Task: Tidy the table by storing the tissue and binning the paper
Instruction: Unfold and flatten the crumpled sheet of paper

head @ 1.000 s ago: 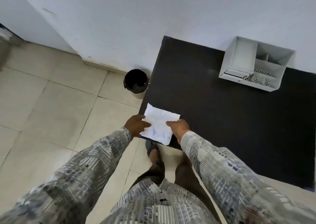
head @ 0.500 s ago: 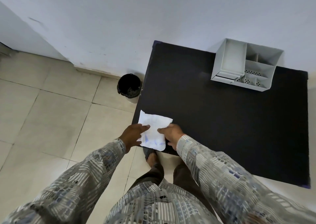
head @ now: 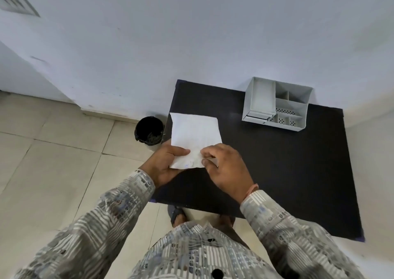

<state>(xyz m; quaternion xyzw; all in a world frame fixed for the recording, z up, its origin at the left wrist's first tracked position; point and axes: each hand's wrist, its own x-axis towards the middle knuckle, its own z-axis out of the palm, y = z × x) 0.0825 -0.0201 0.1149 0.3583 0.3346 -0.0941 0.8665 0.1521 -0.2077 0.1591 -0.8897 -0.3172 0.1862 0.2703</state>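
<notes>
A white sheet of paper point(head: 195, 138) is held up above the near-left corner of the black bench point(head: 266, 161), its upper part standing free and its lower edge gathered between both hands. The left hand point(head: 168, 163) pinches the sheet's lower-left edge, thumb lying across the front and the fingers tucked behind. The right hand point(head: 227, 168) grips the lower-right corner, fingers curled down onto the paper where it wrinkles. A faint vertical fold runs down the left side of the sheet, and a small trace of blue ink shows near its bottom edge.

On the tiled floor just left of the bench stands a round bin point(head: 149, 132) with a black liner, close against the bench's side and partly behind the left hand. At the far side of the bench, against the white wall, sits a grey desk organiser point(head: 277, 104) with several compartments, well apart from the hands. Both arms wear patterned grey and white sleeves, and the right wrist carries a thin band point(head: 253, 188). A sandalled foot point(head: 175, 214) shows below the bench's near edge.
</notes>
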